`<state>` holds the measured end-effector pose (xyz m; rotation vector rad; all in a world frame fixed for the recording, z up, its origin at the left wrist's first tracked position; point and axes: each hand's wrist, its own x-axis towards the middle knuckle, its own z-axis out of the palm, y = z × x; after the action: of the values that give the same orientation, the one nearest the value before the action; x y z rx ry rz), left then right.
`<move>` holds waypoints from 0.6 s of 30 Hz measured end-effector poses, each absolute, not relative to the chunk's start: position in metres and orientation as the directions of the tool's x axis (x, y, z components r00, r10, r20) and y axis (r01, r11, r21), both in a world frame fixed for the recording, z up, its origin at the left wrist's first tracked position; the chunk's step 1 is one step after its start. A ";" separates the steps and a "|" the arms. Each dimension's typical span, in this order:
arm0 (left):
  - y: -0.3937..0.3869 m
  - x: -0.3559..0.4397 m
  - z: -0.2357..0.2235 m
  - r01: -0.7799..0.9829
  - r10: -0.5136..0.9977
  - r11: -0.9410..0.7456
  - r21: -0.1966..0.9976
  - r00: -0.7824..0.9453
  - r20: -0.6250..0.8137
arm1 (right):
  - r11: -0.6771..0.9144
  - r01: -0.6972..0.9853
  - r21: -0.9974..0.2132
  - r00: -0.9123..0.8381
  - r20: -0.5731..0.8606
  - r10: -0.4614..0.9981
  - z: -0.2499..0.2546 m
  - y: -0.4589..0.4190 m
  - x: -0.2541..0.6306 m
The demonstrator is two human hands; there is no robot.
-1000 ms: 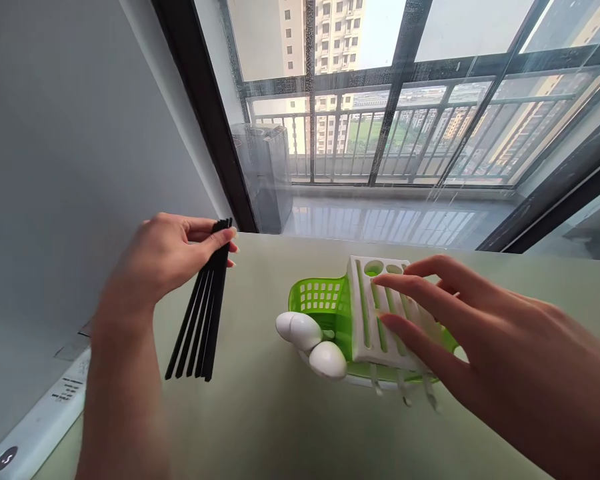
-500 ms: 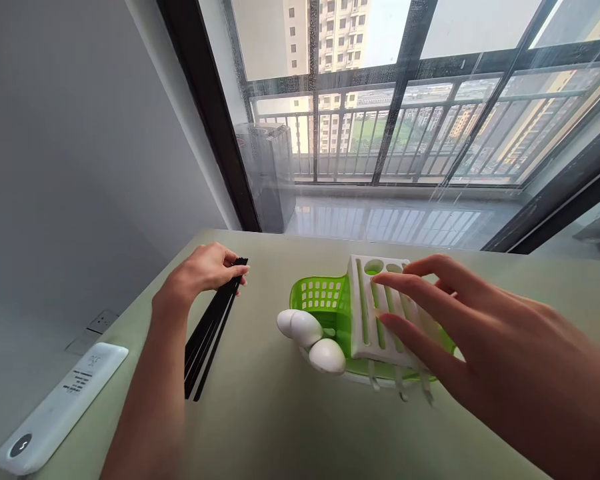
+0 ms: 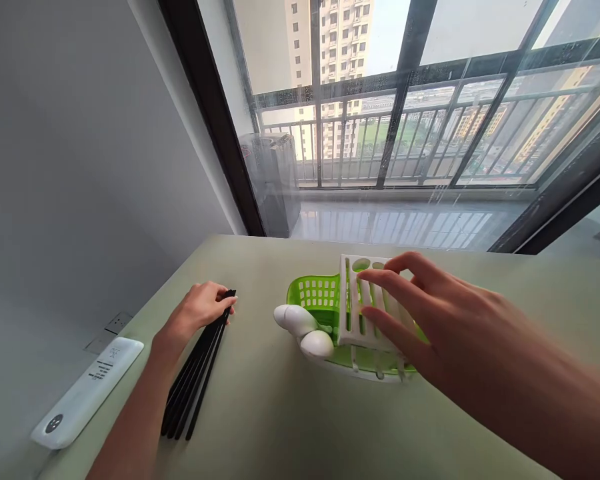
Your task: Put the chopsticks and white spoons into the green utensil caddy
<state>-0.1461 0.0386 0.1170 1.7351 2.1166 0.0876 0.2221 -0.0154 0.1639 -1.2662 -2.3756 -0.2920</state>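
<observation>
My left hand (image 3: 205, 308) is closed around the upper ends of a bundle of black chopsticks (image 3: 193, 383). Their other ends fan out slightly on the table toward me. At the right, my right hand (image 3: 420, 300) grips the white slotted cover (image 3: 353, 333) of a green utensil basket (image 3: 315, 292). Its thumb and fingers are spread over the slots; the cover's right part is hidden under the hand. Several white rounded ends (image 3: 316, 345), like spoon bowls, stick out at the basket's left front. Small white hooks (image 3: 355, 360) hang along the cover's front edge.
All this stands on a pale green table (image 3: 260, 413). A white elongated device (image 3: 87, 393) is at the left edge, near a wall socket (image 3: 119, 323). Beyond the far table edge are a dark-framed glass door (image 3: 215, 120) and a balcony railing (image 3: 350, 147).
My left hand has moved toward me with the chopsticks, whose lower ends spread wider. My right hand and the slotted cover have shifted a little left over the basket.
</observation>
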 end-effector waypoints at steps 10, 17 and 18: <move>0.041 -0.171 0.071 0.976 0.950 0.208 -0.060 -0.216 -0.225 | 0.540 0.836 -0.097 -0.477 0.358 0.803 0.165 -0.012 0.223; 0.035 -0.160 0.073 0.943 0.928 0.302 -0.143 -0.325 -0.184 | 0.527 0.839 -0.132 -0.477 0.287 0.831 0.169 -0.012 0.222; 0.035 -0.158 0.075 0.940 0.924 0.310 -0.145 -0.333 -0.187 | 0.524 0.841 -0.136 -0.473 0.288 0.833 0.169 -0.012 0.222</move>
<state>-0.1580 0.0346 0.0747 1.7724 2.4862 -0.3504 0.2223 -0.0116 0.1689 -1.3925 -2.4503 -0.0348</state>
